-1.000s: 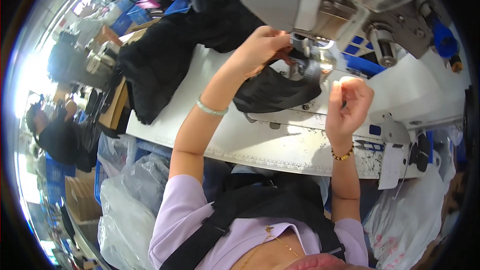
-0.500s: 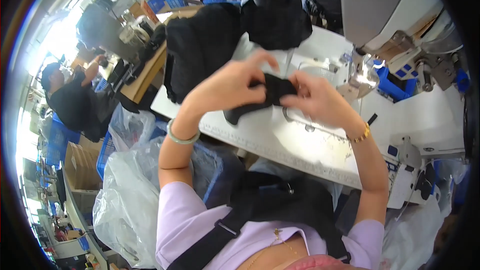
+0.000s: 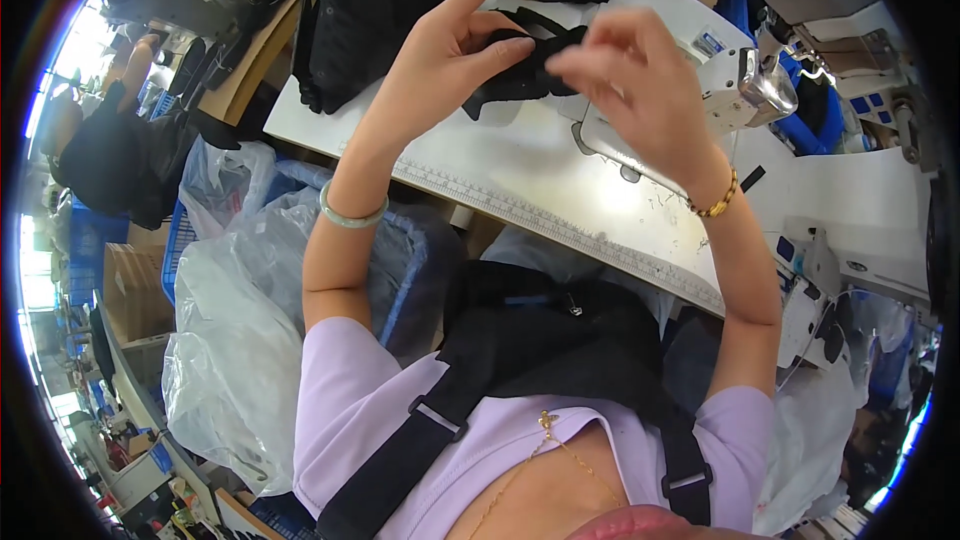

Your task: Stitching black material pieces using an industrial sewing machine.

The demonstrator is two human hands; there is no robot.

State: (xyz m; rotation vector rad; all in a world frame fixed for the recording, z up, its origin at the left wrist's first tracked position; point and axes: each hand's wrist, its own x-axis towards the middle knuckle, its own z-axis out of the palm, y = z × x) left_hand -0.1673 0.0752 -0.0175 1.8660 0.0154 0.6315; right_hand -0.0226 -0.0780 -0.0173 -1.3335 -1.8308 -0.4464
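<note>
A small black fabric piece (image 3: 515, 80) is raised over the white sewing table (image 3: 480, 175). My left hand (image 3: 455, 55) grips its left part between thumb and fingers, the index finger stretched above it. At the piece's right end is my right hand (image 3: 645, 90), its fingers bent and smeared by motion. Whether those fingertips hold the cloth or only touch it, I cannot tell. Just right of that hand stands the metal head of a sewing machine (image 3: 740, 90), its arm running partly beneath my hands.
Black fabric stacks (image 3: 385, 25) lie on the table's far left and far middle. A ruler strip (image 3: 520, 215) follows the near edge. Clear plastic bags (image 3: 235, 340) and a blue basket (image 3: 405, 285) stand at lower left. Another person (image 3: 110, 155) sits at far left.
The view has tilted down, so the table and hands sit higher in the picture. My right hand has turned and its fingers have lifted; the left keeps its grip on the black fabric piece.
</note>
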